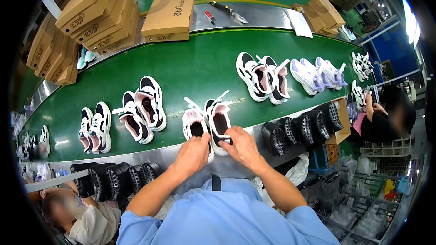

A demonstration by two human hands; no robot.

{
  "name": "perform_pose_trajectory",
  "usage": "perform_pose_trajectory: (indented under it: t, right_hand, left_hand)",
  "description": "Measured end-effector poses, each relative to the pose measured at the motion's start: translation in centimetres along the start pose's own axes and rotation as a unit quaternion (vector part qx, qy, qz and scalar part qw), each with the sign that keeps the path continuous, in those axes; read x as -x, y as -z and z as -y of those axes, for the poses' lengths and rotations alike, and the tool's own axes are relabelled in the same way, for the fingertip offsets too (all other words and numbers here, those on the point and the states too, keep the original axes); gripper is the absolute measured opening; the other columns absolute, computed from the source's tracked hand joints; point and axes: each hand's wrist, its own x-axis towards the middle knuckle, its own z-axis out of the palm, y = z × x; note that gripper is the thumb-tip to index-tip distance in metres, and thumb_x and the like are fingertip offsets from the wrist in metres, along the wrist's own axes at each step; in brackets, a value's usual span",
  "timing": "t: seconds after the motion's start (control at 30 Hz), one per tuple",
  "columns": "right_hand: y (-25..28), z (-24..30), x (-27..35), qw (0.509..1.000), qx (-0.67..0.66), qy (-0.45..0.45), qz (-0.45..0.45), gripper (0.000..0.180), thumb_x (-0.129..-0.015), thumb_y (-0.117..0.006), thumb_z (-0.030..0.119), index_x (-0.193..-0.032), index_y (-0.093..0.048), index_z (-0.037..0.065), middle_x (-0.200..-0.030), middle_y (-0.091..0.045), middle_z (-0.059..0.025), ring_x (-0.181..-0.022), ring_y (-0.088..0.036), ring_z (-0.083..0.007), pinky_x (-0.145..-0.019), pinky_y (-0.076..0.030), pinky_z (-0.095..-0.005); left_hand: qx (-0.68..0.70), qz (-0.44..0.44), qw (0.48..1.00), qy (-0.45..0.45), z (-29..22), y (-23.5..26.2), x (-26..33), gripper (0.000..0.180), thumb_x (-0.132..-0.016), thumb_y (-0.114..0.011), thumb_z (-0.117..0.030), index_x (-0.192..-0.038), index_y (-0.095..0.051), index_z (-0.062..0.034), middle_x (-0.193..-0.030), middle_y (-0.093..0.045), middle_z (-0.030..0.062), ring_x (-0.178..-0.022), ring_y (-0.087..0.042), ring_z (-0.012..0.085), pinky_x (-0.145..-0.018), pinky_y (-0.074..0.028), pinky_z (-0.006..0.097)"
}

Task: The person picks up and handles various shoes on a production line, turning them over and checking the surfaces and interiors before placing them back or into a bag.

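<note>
A pair of black, white and pink sneakers stands at the near edge of the green belt (136, 68), heels toward me and straps sticking up. My left hand (194, 154) is closed on the heel of the left sneaker (189, 115). On the right sneaker (221, 108), my right hand (243, 145) grips the heel collar, its thumb at the opening. Both sneakers are open at the top with dark insoles showing. My fingers partly hide the heels.
Similar sneakers (154, 95) stand left, more (249, 75) right, beside lilac-white ones (309, 77). Black perforated moulded pieces (274, 138) line the near edge. Shoe boxes (168, 16) and a black-handled tool (227, 11) lie on the far ledge. Co-workers sit at left (97, 222) and right (379, 118).
</note>
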Motion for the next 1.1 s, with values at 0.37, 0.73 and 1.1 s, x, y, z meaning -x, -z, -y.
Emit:
perform_pose_trajectory:
  t: [0.37, 0.73, 1.1]
  right_hand:
    - [-6.6, -4.2, 11.7, 0.997, -0.052, 0.015, -0.052, 0.050, -0.092, -0.076, 0.028, -0.131, -0.060, 0.002, -0.139, -0.055, -0.0270, -0.124, -0.058, -0.0454, -0.101, -0.051, -0.0478]
    - [18.7, -24.2, 15.4, 0.858, 0.174, -0.424, -0.234, 0.082, -0.092, -0.069, 0.058, -0.148, -0.047, 0.002, -0.131, -0.058, -0.0323, -0.122, -0.058, -0.0489, -0.101, -0.049, -0.0533]
    - [21.0, -23.6, 15.8, 0.855, 0.366, -0.298, -0.216, 0.055, -0.090, -0.075, 0.052, -0.110, -0.061, 0.002, -0.100, -0.069, -0.0203, -0.094, -0.070, -0.0430, -0.079, -0.057, -0.0527]
  left_hand:
    - [-0.071, 0.011, 0.997, 0.030, -0.7, -6.0, -4.4, 0.041, -0.084, -0.080, -0.020, -0.111, -0.065, 0.0053, -0.105, -0.067, 0.0255, -0.097, -0.068, 0.0418, -0.085, -0.057, 0.049]
    - [0.004, -0.027, 1.000, 0.010, -0.2, -7.9, -4.9, 0.023, -0.084, -0.077, -0.015, -0.090, -0.067, 0.0048, -0.091, -0.065, 0.0254, -0.087, -0.065, 0.0445, -0.079, -0.052, 0.051]
    - [0.090, -0.016, 0.995, -0.040, 1.0, -8.5, -5.4, 0.019, -0.088, -0.076, -0.013, -0.088, -0.071, 0.0055, -0.086, -0.067, 0.0279, -0.085, -0.066, 0.0456, -0.078, -0.053, 0.053]
